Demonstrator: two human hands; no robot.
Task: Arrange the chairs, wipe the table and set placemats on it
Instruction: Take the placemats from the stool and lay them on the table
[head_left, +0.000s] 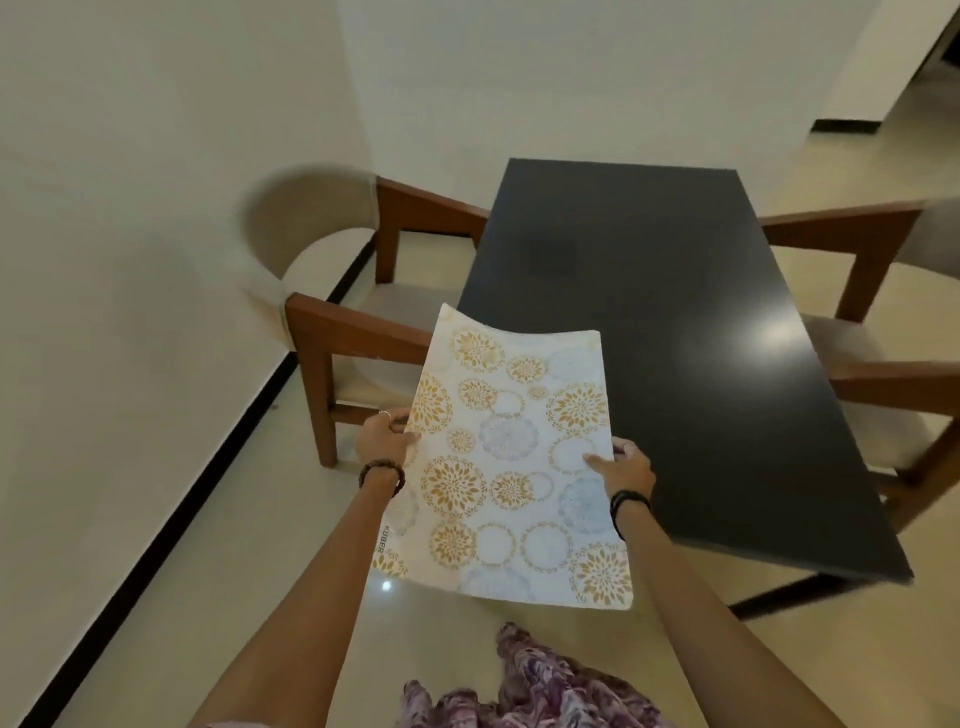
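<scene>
A: Cream walls, black skirting, pale glossy floor tiles (218, 561). Dark rectangular desk (675, 322) stands mid-room, top bare and shiny, one bright light glare on it.

B: Chairs?

A: Two. Left armchair (332, 291), wooden arms, beige curved back, seat tucked toward the desk's left edge. Right armchair (883, 332), same build, at the desk's right edge, partly cut off by the frame.

B: Placemat?

A: One placemat (511, 462), white with gold and pale blue floral rings, held in the air, not lying flat. Its far end overlaps the desk's near left corner in view; its near end hangs over the floor. It sags slightly along the middle.

B: State of the grip?

A: Left hand (384, 439) grasps the mat's left edge, thumb on top, fingers curled under; dark beaded bracelet at the wrist. Right hand (623, 467) pinches the right edge, thumb on top; black bands at the wrist.

B: Anything else?

A: Purple patterned garment (524, 686) at the bottom edge.
</scene>
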